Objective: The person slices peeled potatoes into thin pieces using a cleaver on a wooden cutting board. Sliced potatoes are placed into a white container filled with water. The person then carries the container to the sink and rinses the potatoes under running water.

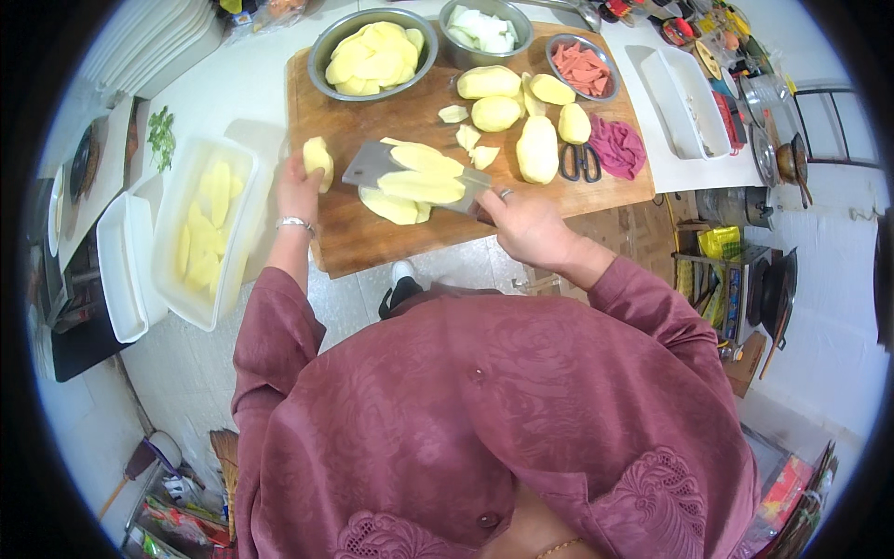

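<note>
My right hand grips the handle of a cleaver, its wide blade held flat over the wooden cutting board. Several potato slices lie on the blade. More slices rest on the board beside the blade's near edge. At the board's left edge, my left hand holds a cut piece of peeled potato between thumb and fingers. Whole peeled potatoes and small offcuts sit to the right of the cleaver.
Along the board's back stand bowls of potato slices, pale vegetable pieces and pink slices. Scissors lie by a magenta cloth. Left of the board, a translucent tub holds potato slices, beside a white tray.
</note>
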Motion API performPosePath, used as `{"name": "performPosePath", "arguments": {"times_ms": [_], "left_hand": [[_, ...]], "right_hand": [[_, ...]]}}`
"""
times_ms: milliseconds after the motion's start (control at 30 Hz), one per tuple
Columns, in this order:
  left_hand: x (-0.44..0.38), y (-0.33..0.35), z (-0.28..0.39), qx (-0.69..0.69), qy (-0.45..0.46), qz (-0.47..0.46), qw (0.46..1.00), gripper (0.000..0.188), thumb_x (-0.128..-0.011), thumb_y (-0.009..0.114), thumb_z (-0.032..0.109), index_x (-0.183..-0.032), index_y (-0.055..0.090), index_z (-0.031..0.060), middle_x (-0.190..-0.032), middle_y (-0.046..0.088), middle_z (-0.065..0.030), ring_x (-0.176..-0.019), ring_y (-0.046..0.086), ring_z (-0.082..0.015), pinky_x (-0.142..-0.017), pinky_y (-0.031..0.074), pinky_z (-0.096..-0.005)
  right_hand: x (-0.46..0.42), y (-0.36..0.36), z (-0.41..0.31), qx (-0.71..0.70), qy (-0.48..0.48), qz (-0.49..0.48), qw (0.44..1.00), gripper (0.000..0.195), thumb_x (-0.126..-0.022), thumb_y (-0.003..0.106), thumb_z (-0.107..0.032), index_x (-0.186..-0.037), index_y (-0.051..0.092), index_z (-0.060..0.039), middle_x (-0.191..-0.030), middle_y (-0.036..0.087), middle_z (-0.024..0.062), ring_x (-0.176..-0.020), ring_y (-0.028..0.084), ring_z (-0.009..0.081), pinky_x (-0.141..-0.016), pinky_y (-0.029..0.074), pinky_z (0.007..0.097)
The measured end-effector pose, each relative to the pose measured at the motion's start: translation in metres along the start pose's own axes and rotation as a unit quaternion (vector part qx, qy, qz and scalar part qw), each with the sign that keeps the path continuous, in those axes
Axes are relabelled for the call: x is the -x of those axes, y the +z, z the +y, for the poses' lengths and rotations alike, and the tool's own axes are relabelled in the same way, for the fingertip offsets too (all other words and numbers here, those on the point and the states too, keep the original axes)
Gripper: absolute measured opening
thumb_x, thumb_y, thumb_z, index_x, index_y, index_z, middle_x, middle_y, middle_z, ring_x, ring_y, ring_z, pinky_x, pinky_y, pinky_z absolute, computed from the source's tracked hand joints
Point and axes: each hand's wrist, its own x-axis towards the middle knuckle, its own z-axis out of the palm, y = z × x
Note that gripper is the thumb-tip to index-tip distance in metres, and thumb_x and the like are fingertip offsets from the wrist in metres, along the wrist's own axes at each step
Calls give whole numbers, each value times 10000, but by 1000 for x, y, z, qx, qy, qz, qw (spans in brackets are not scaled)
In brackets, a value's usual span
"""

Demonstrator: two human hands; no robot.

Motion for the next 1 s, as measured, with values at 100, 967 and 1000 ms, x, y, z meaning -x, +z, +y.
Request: {"name": "performPosePath", "arguments": {"times_ms": [100,967,1000], "left_hand": [[25,20,55,-185,105,68,975,475,-846,617,7,-1304,490,-13,-1331,544,-176,-1195,545,-274,-984,444,-357],[177,26,102,-473,314,-235,789,533,-773,640,122,-1300,561,133,-1390,496,-121,-1269,440,-338,-1054,340,-439],[177,20,99,-462,321,-230,794,517,-774,635,106,-1287,572,129,-1371,515,-116,-1246,454,-341,-1041,355,-433]], "right_hand": [[14,3,1,36,-16,15,999,261,-848,488,-39,-1099,481,-108,-919,596,148,-763,644,350,-618,513,451],[17,-5,-41,-12,-145,-4,989,210,-840,509,-51,-1037,515,-122,-931,588,136,-770,646,353,-618,514,460],[15,-6,-43,-13,-148,-2,989,213,-837,510,-47,-1036,519,-122,-923,588,136,-770,644,356,-622,513,459]]}}
